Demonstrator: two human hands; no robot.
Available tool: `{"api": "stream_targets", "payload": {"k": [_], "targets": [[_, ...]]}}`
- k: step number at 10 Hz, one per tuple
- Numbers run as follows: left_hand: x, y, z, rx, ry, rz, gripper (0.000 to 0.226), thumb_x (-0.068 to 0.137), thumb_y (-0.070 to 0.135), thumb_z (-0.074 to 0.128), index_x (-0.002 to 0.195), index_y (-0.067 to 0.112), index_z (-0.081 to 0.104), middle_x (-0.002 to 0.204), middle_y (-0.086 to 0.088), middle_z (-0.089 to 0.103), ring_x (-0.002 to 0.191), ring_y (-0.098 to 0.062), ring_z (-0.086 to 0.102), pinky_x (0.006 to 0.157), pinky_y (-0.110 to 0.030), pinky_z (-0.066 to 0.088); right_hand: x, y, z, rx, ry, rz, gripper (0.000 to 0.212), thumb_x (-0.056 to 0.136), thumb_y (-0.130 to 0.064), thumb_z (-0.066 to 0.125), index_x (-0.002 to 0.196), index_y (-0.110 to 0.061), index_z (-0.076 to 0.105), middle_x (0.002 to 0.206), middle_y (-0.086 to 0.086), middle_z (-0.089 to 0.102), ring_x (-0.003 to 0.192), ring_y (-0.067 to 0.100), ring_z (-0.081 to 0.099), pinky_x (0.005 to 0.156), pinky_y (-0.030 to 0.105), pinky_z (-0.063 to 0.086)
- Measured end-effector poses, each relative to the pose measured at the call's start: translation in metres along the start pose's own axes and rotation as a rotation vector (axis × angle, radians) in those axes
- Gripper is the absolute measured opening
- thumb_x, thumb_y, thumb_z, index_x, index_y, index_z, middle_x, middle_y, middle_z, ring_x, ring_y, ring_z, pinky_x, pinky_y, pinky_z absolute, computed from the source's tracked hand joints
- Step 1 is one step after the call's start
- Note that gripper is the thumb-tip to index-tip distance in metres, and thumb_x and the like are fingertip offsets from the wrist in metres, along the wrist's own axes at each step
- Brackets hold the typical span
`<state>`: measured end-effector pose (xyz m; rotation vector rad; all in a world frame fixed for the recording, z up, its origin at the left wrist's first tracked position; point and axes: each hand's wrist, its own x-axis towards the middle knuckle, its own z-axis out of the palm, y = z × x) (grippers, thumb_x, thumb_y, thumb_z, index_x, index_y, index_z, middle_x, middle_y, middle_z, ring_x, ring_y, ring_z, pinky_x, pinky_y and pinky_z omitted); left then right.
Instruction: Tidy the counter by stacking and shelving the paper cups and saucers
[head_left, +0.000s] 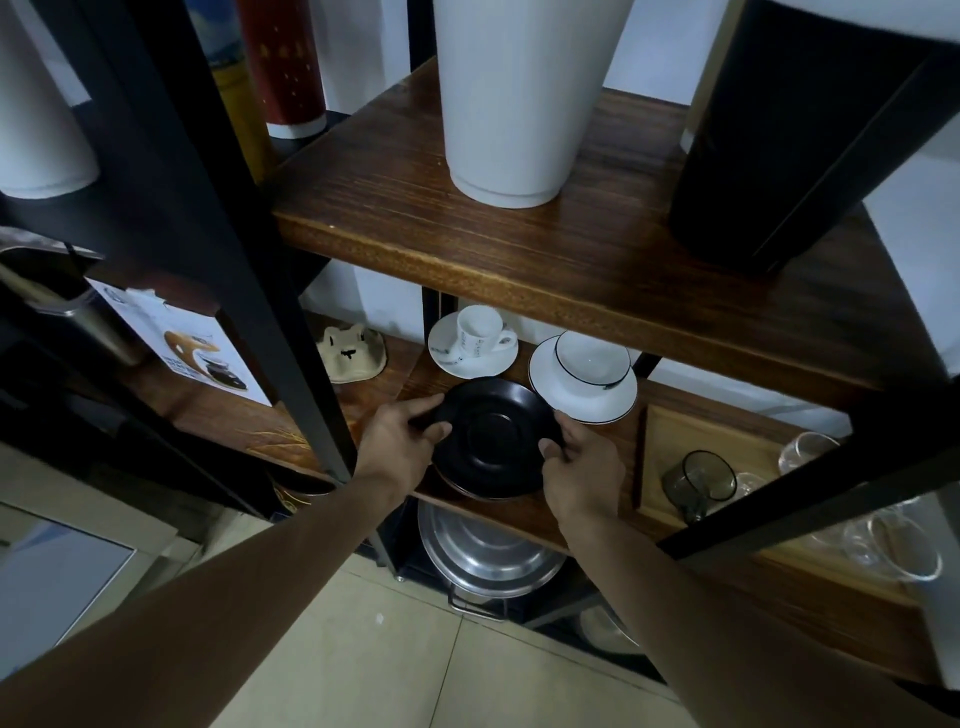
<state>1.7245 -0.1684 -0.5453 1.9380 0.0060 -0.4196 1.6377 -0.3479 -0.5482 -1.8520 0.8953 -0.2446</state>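
Both hands grip the black saucer on the wooden shelf: left hand pinching its left rim, right hand its right rim. Just beyond the fingers stand a white espresso cup and a white bowl, each on its saucer.

The shelf board is dark stained wood with a visible grain and a slight sheen, held in a matt black metal frame. The black saucer looks matt and smooth, while the white saucers and cup behind it are glossy ceramic. The glasses are clear, one smoky, on a pale wooden tray. Below, a pot lid is brushed shiny metal, and the floor tiles are smooth
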Motion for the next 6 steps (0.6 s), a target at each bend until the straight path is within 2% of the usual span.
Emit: {"api": "stream_targets", "payload": {"k": [1,2,3,4,5,6], "targets": [[0.0,0.0,0.0,0.017,0.001,0.008,0.041,0.098,0.015,0.069,0.139,0.02,0.065,0.144,-0.007,0.063,0.135,-0.027,0.058,0.113,-0.048,0.05,0.002,0.001,-0.001,0.029,-0.025,0.016,0.044,0.096,-0.001,0.065,0.137,-0.015,0.063,0.129,0.002,0.07,0.104,0.002,0.065,0.076,-0.003,0.04],[-0.01,0.003,-0.004,0.082,-0.034,0.055,0.043,0.105,0.022,0.058,0.148,0.019,0.056,0.147,-0.009,0.061,0.139,-0.028,0.055,0.114,-0.049,0.048,-0.006,-0.005,-0.006,0.008,0.001,-0.001,0.039,0.099,-0.011,0.063,0.137,-0.018,0.062,0.127,0.004,0.07,0.12,0.018,0.065,0.095,0.019,0.044],[-0.03,0.009,-0.013,0.188,-0.109,0.089,0.054,0.107,0.034,0.051,0.159,0.027,0.038,0.14,-0.011,0.065,0.127,-0.022,0.062,0.117,-0.043,0.046,-0.026,-0.009,-0.014,-0.004,0.033,-0.055,0.037,0.1,-0.018,0.06,0.137,-0.022,0.06,0.129,0.002,0.068,0.124,0.021,0.062,0.107,0.036,0.048],[-0.06,0.019,-0.029,0.337,-0.16,0.197,0.058,0.106,0.028,0.055,0.161,0.029,0.034,0.162,-0.005,0.044,0.147,-0.021,0.045,0.124,-0.044,0.037,-0.054,-0.015,-0.031,-0.052,-0.077,-0.173,0.043,0.099,-0.019,0.061,0.142,-0.024,0.055,0.138,0.0,0.063,0.131,0.017,0.057,0.11,0.039,0.048],[-0.1,0.038,-0.049,0.452,-0.2,0.265,0.06,0.105,0.026,0.057,0.16,0.028,0.035,0.166,-0.004,0.037,0.156,-0.019,0.031,0.127,-0.041,0.032,-0.086,-0.025,-0.052,-0.222,-0.182,-0.346,0.045,0.1,-0.024,0.059,0.144,-0.024,0.052,0.141,-0.003,0.058,0.131,0.013,0.055,0.102,0.03,0.052],[-0.136,0.055,-0.064,0.545,-0.244,0.316,0.06,0.105,0.028,0.056,0.161,0.028,0.033,0.166,-0.004,0.036,0.15,-0.026,0.04,0.121,-0.042,0.04,-0.116,-0.042,-0.073,-0.327,-0.161,-0.411,0.045,0.099,-0.027,0.061,0.143,-0.03,0.052,0.138,-0.008,0.057,0.114,-0.001,0.053,0.075,0.003,0.038]]}}
